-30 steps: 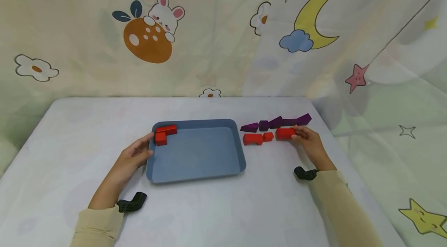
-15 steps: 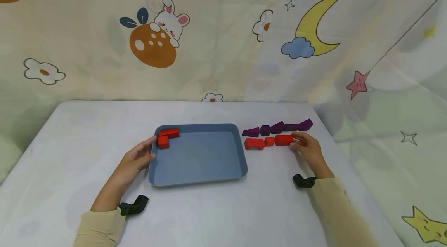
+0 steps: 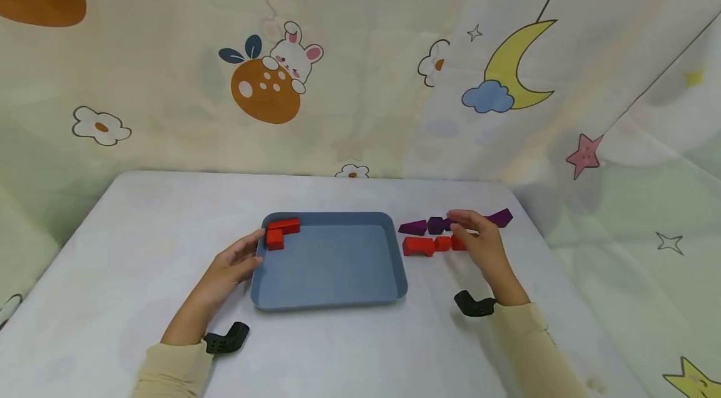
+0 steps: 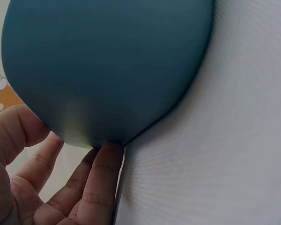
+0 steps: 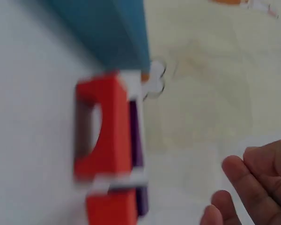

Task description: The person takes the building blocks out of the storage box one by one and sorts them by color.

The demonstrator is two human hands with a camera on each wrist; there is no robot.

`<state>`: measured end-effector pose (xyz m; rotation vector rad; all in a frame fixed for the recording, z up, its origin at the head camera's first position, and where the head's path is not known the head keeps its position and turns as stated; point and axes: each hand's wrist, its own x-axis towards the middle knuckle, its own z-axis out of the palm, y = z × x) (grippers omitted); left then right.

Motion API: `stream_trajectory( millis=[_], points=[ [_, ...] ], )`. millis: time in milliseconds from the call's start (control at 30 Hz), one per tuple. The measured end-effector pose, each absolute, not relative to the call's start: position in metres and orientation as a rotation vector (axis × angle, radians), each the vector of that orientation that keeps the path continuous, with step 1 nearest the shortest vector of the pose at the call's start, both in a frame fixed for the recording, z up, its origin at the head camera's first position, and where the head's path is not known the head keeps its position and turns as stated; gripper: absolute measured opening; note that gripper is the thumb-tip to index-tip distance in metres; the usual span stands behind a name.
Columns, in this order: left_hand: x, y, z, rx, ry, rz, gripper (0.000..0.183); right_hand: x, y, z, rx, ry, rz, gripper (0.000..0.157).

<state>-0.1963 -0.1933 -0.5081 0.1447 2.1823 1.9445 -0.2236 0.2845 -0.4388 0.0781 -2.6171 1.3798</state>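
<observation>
My left hand rests at the left side of a blue-grey tray, its fingertips touching the outer wall in the left wrist view. Two red blocks sit in the tray's far left corner, a long one and a squarer one. My right hand, fingers loosely bent and holding nothing, hovers over the blocks on the right. Below it runs a row of red blocks: an arched one, a small one, and a third partly hidden by the hand.
Behind the red row lies a line of purple blocks, ending in an angled one; the hand covers its middle. The white table meets a patterned cloth backdrop at its far edge.
My right hand first slid the right-hand red block left against the small one, then let go, rose and moved left. My left hand stays at the tray. The head view has tilted up.
</observation>
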Motion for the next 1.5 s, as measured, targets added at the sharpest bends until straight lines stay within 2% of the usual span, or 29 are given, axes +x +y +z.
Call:
stream_trajectory(
  millis=[167,400,667,1133,1333,1500],
  points=[
    [-0.195,-0.191,-0.515,0.137,2.172,1.948,0.06,-0.23,0.241,-0.437,0.288,-2.653,1.562,0.031],
    [-0.189,-0.183,-0.523,0.108,2.158,1.93,0.059,-0.242,0.183,-0.455,0.597,-2.743,1.612,0.032],
    [-0.181,-0.175,-0.529,0.058,2.161,1.932,0.057,-0.257,0.127,-0.48,0.775,-2.819,1.63,0.031],
    [-0.183,-0.181,-0.521,0.064,2.149,1.994,0.057,-0.274,0.043,-0.493,0.606,-2.836,1.447,0.023],
    [-0.189,-0.185,-0.516,0.072,2.171,2.005,0.057,-0.276,0.024,-0.488,0.55,-2.816,1.204,0.017],
    [-0.191,-0.189,-0.51,0.071,2.176,2.018,0.057,-0.281,0.02,-0.485,0.558,-2.771,1.273,0.016]
  ],
)
